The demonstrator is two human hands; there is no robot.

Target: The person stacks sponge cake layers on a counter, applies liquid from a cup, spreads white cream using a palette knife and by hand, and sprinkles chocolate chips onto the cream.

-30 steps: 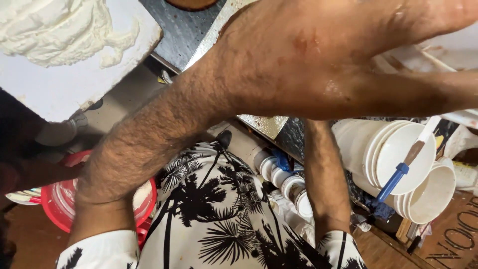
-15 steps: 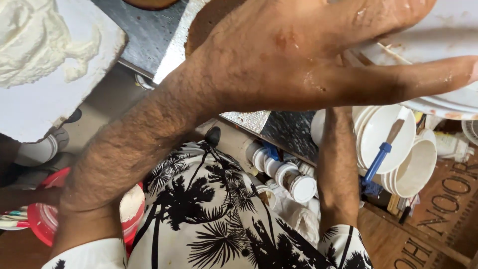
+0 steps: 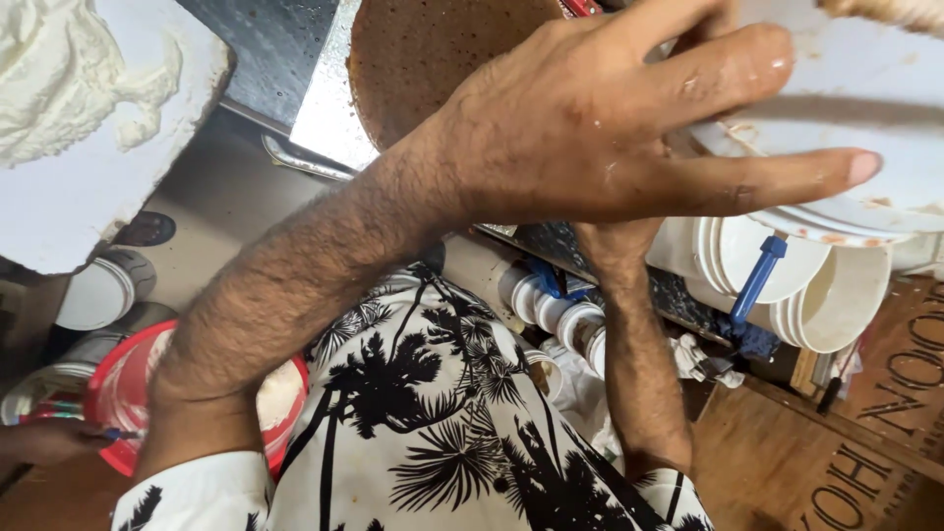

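One left hand (image 3: 590, 138), fingers (image 3: 747, 182) spread wide on white plate (image 3: 846, 118). Right hand hidden behind it; grip unreadable. One brown cake (image 3: 433, 59) beside plate. One red bucket (image 3: 123, 393) lower left.

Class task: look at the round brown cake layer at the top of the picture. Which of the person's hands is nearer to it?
The left hand: it lies spread across the brown cake layer's right edge. Only the right forearm shows, rising below the cake; its hand is hidden behind the left.

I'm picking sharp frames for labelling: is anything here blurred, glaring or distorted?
Head view: the left hand sits so near the lens that it looms large, yet stays fairly sharp; the white plate at the top right is soft; the metal counter edge shows mild glare; the red tub lies in dimmer light.
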